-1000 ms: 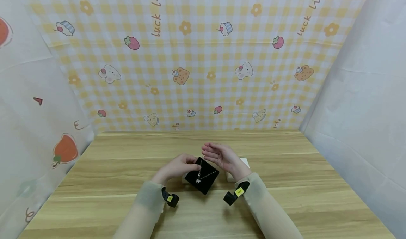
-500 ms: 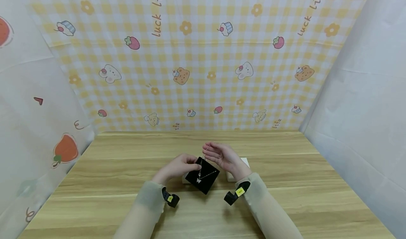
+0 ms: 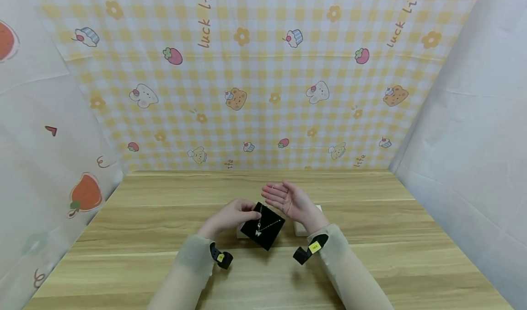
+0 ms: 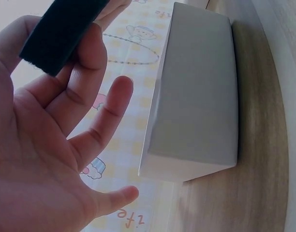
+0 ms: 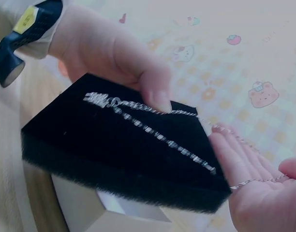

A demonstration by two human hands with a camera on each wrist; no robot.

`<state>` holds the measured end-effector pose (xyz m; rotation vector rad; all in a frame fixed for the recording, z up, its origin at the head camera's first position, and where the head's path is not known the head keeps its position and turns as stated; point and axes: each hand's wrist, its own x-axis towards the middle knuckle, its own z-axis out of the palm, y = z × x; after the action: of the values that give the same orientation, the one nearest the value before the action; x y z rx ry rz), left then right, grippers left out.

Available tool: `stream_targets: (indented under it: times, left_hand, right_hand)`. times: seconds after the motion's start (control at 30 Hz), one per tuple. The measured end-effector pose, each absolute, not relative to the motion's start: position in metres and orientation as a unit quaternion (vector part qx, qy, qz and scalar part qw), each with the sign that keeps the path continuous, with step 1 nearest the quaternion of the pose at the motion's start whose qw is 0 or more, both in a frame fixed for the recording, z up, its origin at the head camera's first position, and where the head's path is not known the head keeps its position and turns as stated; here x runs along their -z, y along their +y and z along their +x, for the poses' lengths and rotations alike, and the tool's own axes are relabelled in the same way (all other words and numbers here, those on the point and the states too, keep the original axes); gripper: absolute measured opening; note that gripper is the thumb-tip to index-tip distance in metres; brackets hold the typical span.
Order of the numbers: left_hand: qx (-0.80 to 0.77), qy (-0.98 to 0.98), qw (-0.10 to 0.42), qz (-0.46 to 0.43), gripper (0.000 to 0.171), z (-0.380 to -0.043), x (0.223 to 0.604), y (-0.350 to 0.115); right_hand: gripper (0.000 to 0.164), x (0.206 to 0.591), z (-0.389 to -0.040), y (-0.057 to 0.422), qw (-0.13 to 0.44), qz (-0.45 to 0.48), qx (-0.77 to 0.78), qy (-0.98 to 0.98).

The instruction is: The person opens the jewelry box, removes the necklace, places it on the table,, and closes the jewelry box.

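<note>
My left hand (image 3: 235, 215) pinches a black velvety jewellery pad (image 3: 269, 234) at its upper left corner, thumb on top and fingers beneath. A silver necklace (image 5: 162, 137) lies across the pad in a V, its butterfly-like pendant (image 3: 258, 232) near the left corner. Beyond the far edge the chain runs over to my right hand (image 3: 289, 203), which is held palm up with straight fingers and raised thumb. Part of the chain crosses that palm in the right wrist view. In the left wrist view the chain (image 4: 155, 52) hangs in a loose loop beside the pad (image 4: 66, 34).
Below the pad stands a white box (image 4: 196, 92), mostly covered by it in the head view. Another white box piece (image 3: 300, 229) sits behind my right wrist. The wooden table (image 3: 164, 255) reaches back to a checked cloth (image 3: 263, 131).
My right hand has turned and spread its palm more, with the thumb lifting and the fingers straightening. My left hand and the pad stay nearly still.
</note>
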<state>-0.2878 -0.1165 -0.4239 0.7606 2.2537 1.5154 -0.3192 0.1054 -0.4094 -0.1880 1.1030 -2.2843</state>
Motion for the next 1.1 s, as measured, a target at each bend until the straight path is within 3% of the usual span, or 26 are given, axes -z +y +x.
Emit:
stream_targets:
  times: [0.23, 1.1]
  left_hand:
    - [-0.532, 0.789, 0.162, 0.262, 0.018, -0.288, 0.424, -0.116]
    - [-0.525, 0.796, 0.16, 0.256, 0.021, -0.287, 0.425, -0.115]
  right_hand:
    - [0.057, 0.406, -0.322, 0.111, 0.332, -0.082, 0.873, 0.348]
    - [0.055, 0.401, -0.322, 0.12, 0.325, -0.045, 0.899, 0.291]
